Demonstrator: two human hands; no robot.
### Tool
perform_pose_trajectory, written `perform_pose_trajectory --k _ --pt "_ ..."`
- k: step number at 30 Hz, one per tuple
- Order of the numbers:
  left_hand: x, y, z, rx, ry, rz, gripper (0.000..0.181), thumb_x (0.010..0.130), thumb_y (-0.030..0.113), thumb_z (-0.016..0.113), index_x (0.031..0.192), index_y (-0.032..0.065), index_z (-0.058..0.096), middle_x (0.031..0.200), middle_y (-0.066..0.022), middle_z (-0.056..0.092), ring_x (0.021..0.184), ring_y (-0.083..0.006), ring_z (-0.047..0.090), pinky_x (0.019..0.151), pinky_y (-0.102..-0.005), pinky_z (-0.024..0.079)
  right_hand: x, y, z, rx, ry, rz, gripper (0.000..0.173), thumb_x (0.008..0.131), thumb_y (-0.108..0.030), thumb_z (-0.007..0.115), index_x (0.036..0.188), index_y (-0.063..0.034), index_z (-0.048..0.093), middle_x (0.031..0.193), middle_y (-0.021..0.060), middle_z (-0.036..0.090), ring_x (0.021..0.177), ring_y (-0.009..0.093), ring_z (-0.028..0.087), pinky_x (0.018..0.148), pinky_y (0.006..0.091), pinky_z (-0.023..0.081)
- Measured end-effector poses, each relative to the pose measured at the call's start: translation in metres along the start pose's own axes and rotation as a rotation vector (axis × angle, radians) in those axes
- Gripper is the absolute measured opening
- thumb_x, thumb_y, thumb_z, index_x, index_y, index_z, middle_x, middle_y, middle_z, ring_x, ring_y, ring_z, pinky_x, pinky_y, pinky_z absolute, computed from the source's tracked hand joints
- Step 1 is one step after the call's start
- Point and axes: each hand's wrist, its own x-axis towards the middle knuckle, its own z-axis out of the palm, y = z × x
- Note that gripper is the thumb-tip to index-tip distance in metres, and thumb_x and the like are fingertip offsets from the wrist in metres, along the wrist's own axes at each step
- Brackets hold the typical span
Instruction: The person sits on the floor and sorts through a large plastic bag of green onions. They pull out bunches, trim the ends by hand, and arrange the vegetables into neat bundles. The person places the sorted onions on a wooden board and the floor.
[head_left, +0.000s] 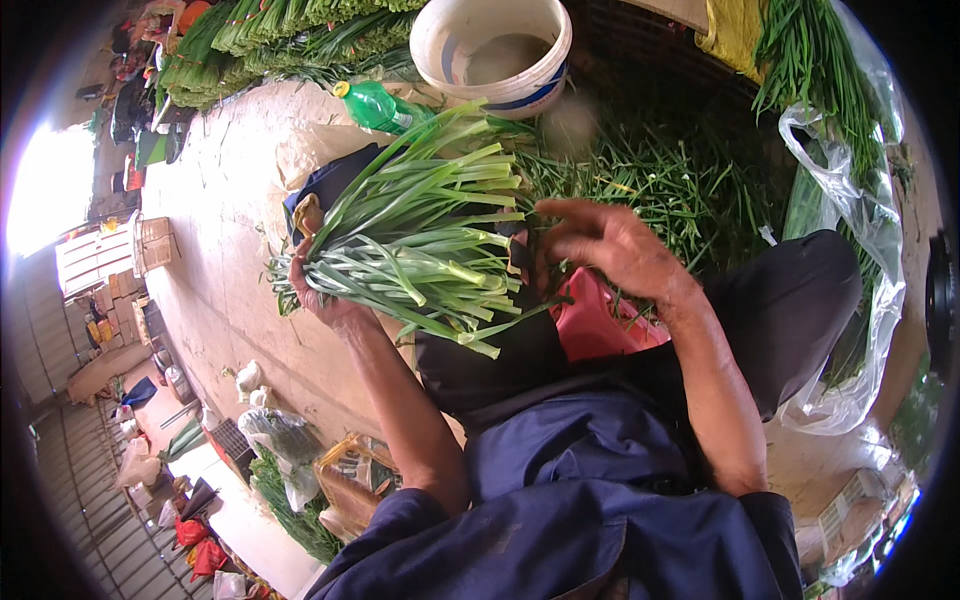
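Note:
My left hand (319, 292) is wrapped around the leafy end of a thick bunch of long green allium stalks (420, 247). The pale, trimmed-looking ends fan out to the right, above my dark-trousered leg. My right hand (615, 244) hovers just right of those ends, slightly blurred, fingers stretched and apart, with nothing seen in it. Under that hand, between my legs, a red plastic object (596, 319) shows partly; its kind is hard to tell. Beyond my right hand lies a heap of loose green leaf trimmings (660, 180).
A white bucket (450, 52) with cloudy liquid stands ahead, beside a green plastic bottle (379, 107). Tied bundles of greens (300, 37) are stacked at upper left. Clear plastic bags (885, 277) with greens lie to the right. Garlic bulbs (250, 377) rest on the floor at left.

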Motion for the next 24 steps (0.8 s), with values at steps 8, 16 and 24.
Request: perform_pose_trajectory --k 8,16,24 --pt "0.000 0.010 0.000 -0.086 -0.176 -0.069 0.021 0.096 0.018 0.057 0.102 0.0015 0.068 0.137 -0.0130 0.061 0.128 -0.0322 0.054 0.111 -0.0594 0.037 0.001 -0.010 0.051 -0.326 0.108 -0.193 0.015 0.094 -0.010 0.065 0.097 0.0016 0.075 0.075 0.0011 0.070 0.069 0.008 0.062 0.066 0.0249 0.050" --pt "-0.004 0.014 -0.003 -0.089 -0.174 -0.061 0.020 0.097 0.018 0.057 0.099 0.0015 0.069 0.137 -0.0155 0.059 0.127 -0.0312 0.055 0.111 -0.0583 0.037 -0.035 -0.003 -0.017 -0.758 0.501 -0.134 0.024 0.090 -0.019 0.059 0.099 -0.0020 0.073 0.081 0.0129 0.072 0.074 0.027 0.071 0.069 0.0398 0.054" --pt "-0.008 -0.002 0.012 -0.085 -0.311 -0.081 0.021 0.096 0.018 0.059 0.105 0.0011 0.068 0.137 -0.0139 0.059 0.128 -0.0341 0.055 0.111 -0.0608 0.038 -0.039 -0.024 0.030 -0.221 0.143 -0.091 0.043 0.091 -0.036 0.073 0.114 0.0005 0.071 0.093 0.0108 0.076 0.073 0.015 0.068 0.073 0.0303 0.056"
